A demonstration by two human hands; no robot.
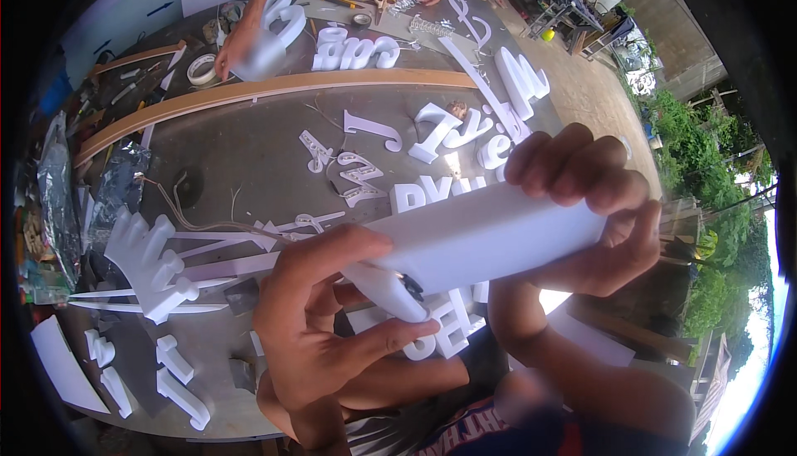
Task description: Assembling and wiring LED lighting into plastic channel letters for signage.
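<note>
Both of my hands hold a long white box-shaped piece [490,236], tilted across in front of me above the table. My left hand [311,315] grips its left end, thumb and fingers closed on a narrow white rounded part [390,290]. A short dark piece, perhaps wire, shows at the gap between that part and the larger face. My right hand [589,207] wraps round the right end, fingers curled over the top edge. Below the piece lie white block letters [448,336], partly hidden by it and my left hand.
White letters [436,132] and thin wires lie across the grey table [249,141]. A long brown strip [282,87] crosses it. A white crown-shaped piece [145,261] lies left. Across the table, a person's hand [228,58] is near a tape roll [202,69]; pliers and scissors [380,6] lie beyond.
</note>
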